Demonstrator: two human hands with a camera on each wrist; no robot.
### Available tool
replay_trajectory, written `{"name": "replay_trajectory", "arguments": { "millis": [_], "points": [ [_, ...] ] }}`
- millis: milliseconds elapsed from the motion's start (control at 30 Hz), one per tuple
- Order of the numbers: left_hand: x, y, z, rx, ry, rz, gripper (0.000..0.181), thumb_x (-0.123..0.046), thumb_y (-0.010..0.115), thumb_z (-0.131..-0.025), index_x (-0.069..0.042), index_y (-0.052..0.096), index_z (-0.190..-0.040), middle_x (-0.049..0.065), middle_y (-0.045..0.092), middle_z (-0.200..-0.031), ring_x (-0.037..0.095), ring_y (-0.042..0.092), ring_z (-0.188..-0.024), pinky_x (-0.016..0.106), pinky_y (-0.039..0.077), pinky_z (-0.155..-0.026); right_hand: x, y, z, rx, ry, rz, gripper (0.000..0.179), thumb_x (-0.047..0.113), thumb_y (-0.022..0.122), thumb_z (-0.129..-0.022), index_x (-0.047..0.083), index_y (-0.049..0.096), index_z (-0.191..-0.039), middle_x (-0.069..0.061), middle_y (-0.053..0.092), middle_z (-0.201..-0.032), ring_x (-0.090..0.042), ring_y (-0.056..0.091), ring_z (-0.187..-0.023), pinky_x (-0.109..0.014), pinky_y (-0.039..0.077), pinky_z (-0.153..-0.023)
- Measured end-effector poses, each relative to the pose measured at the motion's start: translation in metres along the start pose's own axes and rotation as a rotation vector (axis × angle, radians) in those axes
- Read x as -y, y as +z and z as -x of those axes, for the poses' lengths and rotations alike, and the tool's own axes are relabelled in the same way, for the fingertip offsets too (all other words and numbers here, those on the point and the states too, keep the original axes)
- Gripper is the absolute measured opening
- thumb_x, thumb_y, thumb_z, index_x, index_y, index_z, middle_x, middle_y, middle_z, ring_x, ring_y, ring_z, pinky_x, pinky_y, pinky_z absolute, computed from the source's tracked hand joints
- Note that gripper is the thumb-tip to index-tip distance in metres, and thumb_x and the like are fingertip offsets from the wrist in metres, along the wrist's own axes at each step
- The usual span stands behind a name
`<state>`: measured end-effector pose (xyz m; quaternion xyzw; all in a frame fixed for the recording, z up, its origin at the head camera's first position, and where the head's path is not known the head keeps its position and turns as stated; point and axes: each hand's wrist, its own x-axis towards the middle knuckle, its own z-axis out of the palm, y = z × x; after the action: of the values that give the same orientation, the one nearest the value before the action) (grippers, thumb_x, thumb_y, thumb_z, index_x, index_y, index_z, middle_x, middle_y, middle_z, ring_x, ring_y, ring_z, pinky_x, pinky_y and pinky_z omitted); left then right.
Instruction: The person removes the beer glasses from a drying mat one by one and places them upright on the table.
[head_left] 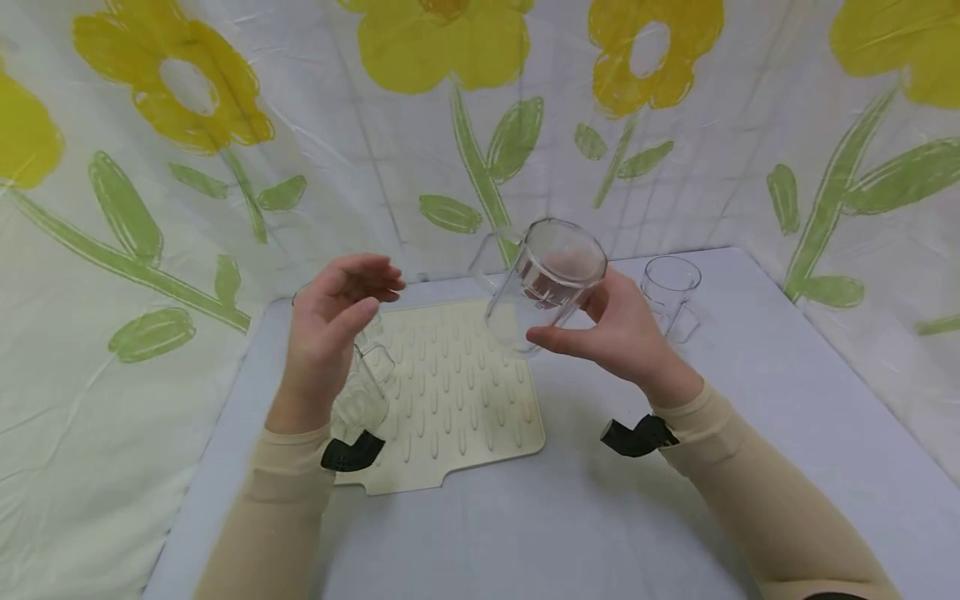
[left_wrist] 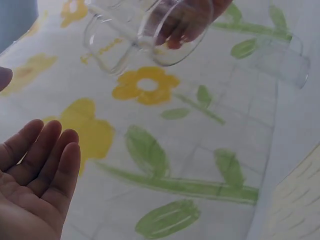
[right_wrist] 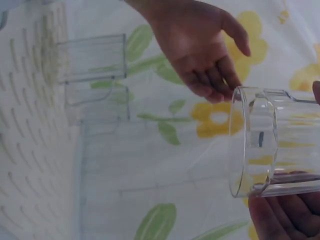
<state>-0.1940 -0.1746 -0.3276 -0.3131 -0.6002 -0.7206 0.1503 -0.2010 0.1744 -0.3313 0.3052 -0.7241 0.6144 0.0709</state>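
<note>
Clear glass mug [head_left: 525, 292], tilted, is raised near the cream mat's [head_left: 457, 417] far right corner, gripped between the right hand's [head_left: 622, 333] thumb and fingers. At left, the left hand [head_left: 326, 312] hovers, thumb apart from relaxed fingers; another mug [head_left: 671, 279] stands far right.

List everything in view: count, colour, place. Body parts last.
Table: 1, pale, below the glassware
Floral backdrop: at least 1, white with yellow flowers and green leaves, behind the table
Bumpy mat: 1, cream, on the table, left of centre
Held glass mug: 1, clear, tilted, lifted
Left mugs: at least 2, clear, mat's left side, partly hidden
Right mug: 1, clear, table's far side
Wrist devices: 2, black, one per wrist
Sleeves: 2, beige, forearms
Left hand: 1, bare, raised
Right hand: 1, bare, gripping a mug
</note>
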Motion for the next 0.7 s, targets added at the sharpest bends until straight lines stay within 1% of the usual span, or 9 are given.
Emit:
{"name": "replay_trajectory", "arguments": {
  "millis": [100, 167, 267, 333, 400, 533, 633, 700],
  "points": [
    [0.013, 0.018, 0.004, 0.089, -0.097, 0.021, 0.049, 0.0, 0.06, -0.096, 0.005, 0.062, -0.146, 0.011, 0.073, -0.134, 0.026, 0.07, -0.124, 0.035, 0.06, -0.109, 0.002, 0.003, 0.002, 0.004, -0.002, -0.013, 0.076, -0.004, 0.096, -0.08, 0.01, 0.065, -0.148, -0.004, 0.073, -0.142, -0.022, 0.07, -0.132, -0.034, 0.054, -0.121],
    [0.022, 0.03, 0.007, 0.146, -0.153, 0.049, 0.055, -0.006, 0.065, -0.098, 0.004, 0.056, -0.152, 0.012, 0.069, -0.141, 0.027, 0.067, -0.131, 0.036, 0.058, -0.115, 0.003, 0.006, 0.002, 0.01, -0.002, -0.023, 0.076, -0.003, 0.096, -0.08, 0.01, 0.065, -0.148, -0.004, 0.072, -0.142, -0.022, 0.069, -0.133, -0.034, 0.054, -0.121],
    [0.032, 0.043, 0.012, 0.206, -0.206, 0.096, 0.064, -0.017, 0.076, -0.101, 0.001, 0.051, -0.157, 0.01, 0.064, -0.147, 0.027, 0.062, -0.138, 0.036, 0.054, -0.121, 0.003, 0.01, 0.004, 0.027, -0.006, -0.032, 0.076, -0.003, 0.096, -0.08, 0.01, 0.065, -0.149, -0.004, 0.072, -0.142, -0.022, 0.069, -0.132, -0.035, 0.054, -0.121],
    [0.037, 0.05, 0.015, 0.226, -0.234, 0.113, 0.07, -0.025, 0.083, -0.1, -0.003, 0.051, -0.158, 0.008, 0.064, -0.148, 0.025, 0.061, -0.139, 0.035, 0.053, -0.122, 0.004, 0.013, 0.005, 0.042, -0.014, -0.041, 0.076, -0.004, 0.096, -0.08, 0.01, 0.065, -0.148, -0.005, 0.073, -0.14, -0.023, 0.069, -0.131, -0.036, 0.054, -0.121],
    [0.041, 0.056, 0.018, 0.244, -0.274, 0.117, 0.076, -0.03, 0.087, -0.097, -0.007, 0.05, -0.159, 0.004, 0.064, -0.148, 0.023, 0.062, -0.138, 0.033, 0.053, -0.121, 0.004, 0.016, 0.006, 0.055, -0.022, -0.048, 0.077, -0.004, 0.096, -0.08, 0.01, 0.065, -0.148, -0.004, 0.073, -0.14, -0.024, 0.069, -0.13, -0.037, 0.055, -0.12],
    [0.047, 0.064, 0.021, 0.281, -0.347, 0.143, 0.079, -0.026, 0.089, -0.095, -0.012, 0.049, -0.162, 0.003, 0.062, -0.151, 0.022, 0.063, -0.136, 0.032, 0.055, -0.118, 0.004, 0.021, 0.008, 0.07, -0.033, -0.059, 0.078, -0.004, 0.096, -0.079, 0.009, 0.064, -0.149, -0.003, 0.073, -0.14, -0.023, 0.069, -0.13, -0.037, 0.057, -0.117],
    [0.049, 0.068, 0.023, 0.297, -0.373, 0.182, 0.075, -0.02, 0.089, -0.094, -0.016, 0.052, -0.159, 0.002, 0.064, -0.15, 0.021, 0.067, -0.134, 0.033, 0.057, -0.115, 0.003, 0.023, 0.009, 0.08, -0.042, -0.069, 0.076, -0.004, 0.096, -0.079, 0.009, 0.065, -0.148, -0.003, 0.073, -0.139, -0.024, 0.07, -0.13, -0.037, 0.059, -0.116],
    [0.05, 0.069, 0.025, 0.299, -0.393, 0.199, 0.073, -0.02, 0.091, -0.093, -0.019, 0.055, -0.156, 0.0, 0.066, -0.148, 0.02, 0.07, -0.133, 0.032, 0.059, -0.112, 0.002, 0.024, 0.009, 0.084, -0.05, -0.072, 0.075, -0.004, 0.096, -0.079, 0.009, 0.066, -0.146, -0.003, 0.074, -0.137, -0.024, 0.07, -0.129, -0.038, 0.06, -0.115]
  ]
}}
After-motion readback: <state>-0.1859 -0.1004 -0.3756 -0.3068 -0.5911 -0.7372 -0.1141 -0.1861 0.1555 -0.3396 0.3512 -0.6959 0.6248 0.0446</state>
